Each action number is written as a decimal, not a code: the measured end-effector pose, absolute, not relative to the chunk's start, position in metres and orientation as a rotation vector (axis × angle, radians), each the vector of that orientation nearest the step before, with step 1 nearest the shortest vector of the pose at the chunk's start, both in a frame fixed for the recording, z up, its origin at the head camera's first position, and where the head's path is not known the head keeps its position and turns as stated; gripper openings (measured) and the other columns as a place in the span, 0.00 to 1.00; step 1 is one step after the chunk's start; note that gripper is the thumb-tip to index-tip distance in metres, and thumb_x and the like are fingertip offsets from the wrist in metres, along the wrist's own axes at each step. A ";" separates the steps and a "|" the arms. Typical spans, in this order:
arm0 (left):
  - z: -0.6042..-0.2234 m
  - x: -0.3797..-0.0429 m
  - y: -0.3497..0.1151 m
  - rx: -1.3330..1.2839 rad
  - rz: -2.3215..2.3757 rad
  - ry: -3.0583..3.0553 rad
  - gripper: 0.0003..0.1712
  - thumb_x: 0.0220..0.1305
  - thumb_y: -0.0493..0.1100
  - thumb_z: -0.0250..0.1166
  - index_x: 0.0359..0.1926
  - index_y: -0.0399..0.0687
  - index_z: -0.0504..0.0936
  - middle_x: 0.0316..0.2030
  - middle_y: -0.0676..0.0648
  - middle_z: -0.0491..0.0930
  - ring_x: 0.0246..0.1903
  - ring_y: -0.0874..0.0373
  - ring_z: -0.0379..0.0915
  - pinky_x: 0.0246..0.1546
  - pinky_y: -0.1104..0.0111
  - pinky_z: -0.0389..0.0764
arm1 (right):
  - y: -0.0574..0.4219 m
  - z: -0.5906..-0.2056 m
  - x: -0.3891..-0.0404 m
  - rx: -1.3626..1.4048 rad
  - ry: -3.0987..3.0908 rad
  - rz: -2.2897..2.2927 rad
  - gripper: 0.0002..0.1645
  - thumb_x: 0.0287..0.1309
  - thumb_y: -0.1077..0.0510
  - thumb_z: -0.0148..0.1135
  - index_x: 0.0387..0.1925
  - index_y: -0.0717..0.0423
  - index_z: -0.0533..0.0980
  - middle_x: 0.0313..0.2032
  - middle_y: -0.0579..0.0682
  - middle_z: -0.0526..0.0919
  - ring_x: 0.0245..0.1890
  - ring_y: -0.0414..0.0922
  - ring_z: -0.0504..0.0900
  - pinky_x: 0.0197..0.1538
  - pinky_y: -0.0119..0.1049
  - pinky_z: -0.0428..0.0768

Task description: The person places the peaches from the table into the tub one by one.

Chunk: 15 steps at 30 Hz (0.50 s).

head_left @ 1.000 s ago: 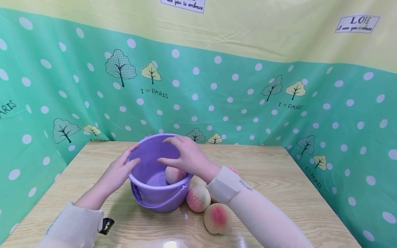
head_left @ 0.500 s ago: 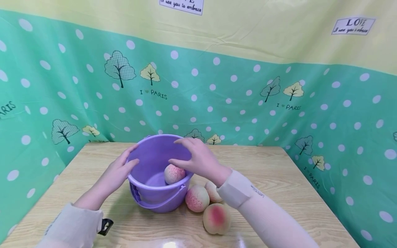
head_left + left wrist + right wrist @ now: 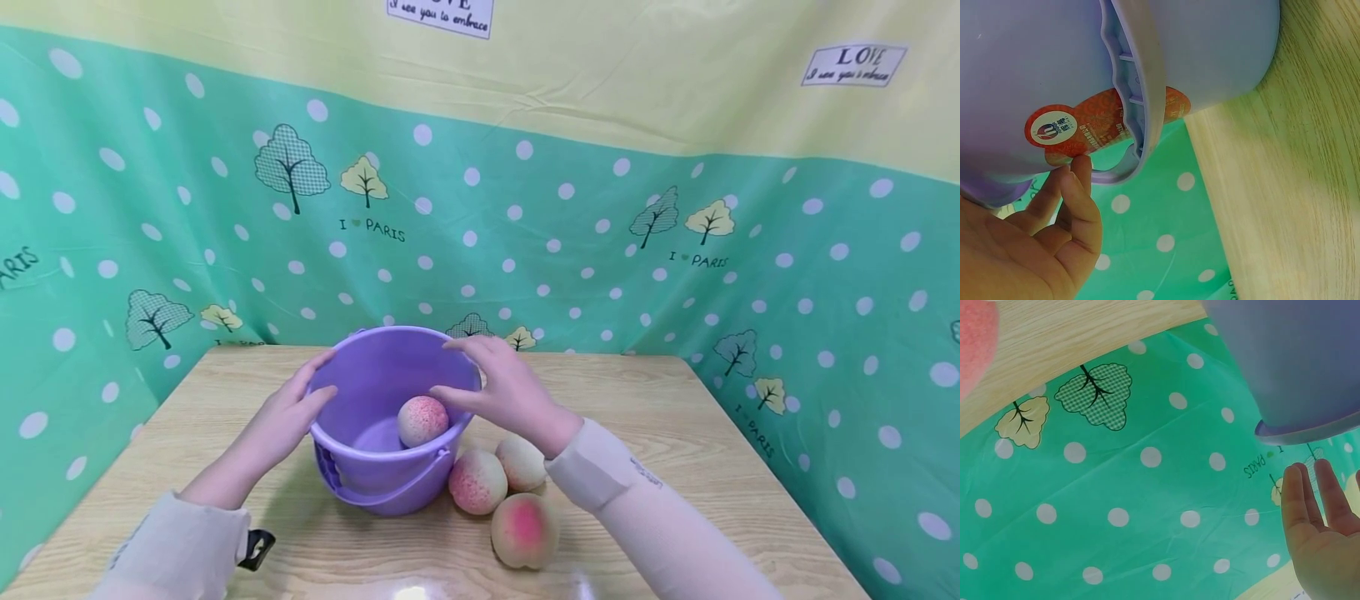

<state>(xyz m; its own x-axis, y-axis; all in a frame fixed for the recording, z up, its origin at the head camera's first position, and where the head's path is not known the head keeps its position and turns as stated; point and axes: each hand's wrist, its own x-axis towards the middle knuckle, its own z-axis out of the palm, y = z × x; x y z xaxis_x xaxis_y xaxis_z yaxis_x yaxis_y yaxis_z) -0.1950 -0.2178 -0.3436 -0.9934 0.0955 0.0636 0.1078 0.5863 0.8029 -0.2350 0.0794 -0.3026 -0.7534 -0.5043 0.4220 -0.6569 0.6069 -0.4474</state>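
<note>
A purple bucket [image 3: 386, 483] stands on the table, its handle hanging down at the front. My left hand [image 3: 277, 412] holds the left side of its rim; in the left wrist view the fingers [image 3: 1082, 169] touch the outer wall by a red label. Inside the bucket lies a pink-and-white peach [image 3: 422, 421]. My right hand [image 3: 506, 387] is spread at the right side of the rim, holding nothing. In the right wrist view its fingers [image 3: 1295, 494] are straight and near the rim. Three peaches sit right of the bucket: a speckled one [image 3: 478, 482], a pale one [image 3: 521, 462], and a red-centred one [image 3: 525, 531].
The wooden table [image 3: 637, 483] extends to the right of the peaches. A green and yellow cloth [image 3: 480, 208] with dots and printed trees hangs behind and at both sides. A black clip or strap [image 3: 257, 548] shows at the left sleeve.
My right hand has moved right, from above the bucket's mouth to its right rim, uncovering the peach inside and the pale one on the table. The left hand has stayed in place.
</note>
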 end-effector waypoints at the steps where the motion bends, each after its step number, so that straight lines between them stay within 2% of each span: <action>1: -0.344 -0.195 -0.218 -0.178 -1.413 -2.786 0.38 0.77 0.55 0.44 0.79 0.51 0.43 0.76 0.31 0.47 0.71 0.26 0.48 0.63 0.29 0.58 | 0.081 -0.303 -0.235 0.947 -2.580 0.874 0.34 0.53 0.42 0.72 0.59 0.52 0.77 0.57 0.48 0.81 0.60 0.48 0.76 0.63 0.47 0.75; 15: -0.343 -0.194 -0.217 -0.173 -1.422 -2.785 0.38 0.77 0.55 0.44 0.80 0.51 0.43 0.76 0.31 0.48 0.71 0.26 0.50 0.63 0.29 0.59 | 0.104 -0.310 -0.236 0.890 -2.572 0.881 0.33 0.54 0.43 0.72 0.59 0.50 0.77 0.56 0.45 0.82 0.59 0.46 0.77 0.64 0.47 0.76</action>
<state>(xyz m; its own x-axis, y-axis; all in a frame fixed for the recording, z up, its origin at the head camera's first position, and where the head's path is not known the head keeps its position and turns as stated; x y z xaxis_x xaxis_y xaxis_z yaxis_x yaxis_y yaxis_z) -0.1939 -0.2166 -0.3433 -0.9938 0.0940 0.0588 0.1028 0.5815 0.8070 -0.2357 0.1039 -0.3099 -0.7710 -0.4629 0.4373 -0.6338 0.6244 -0.4565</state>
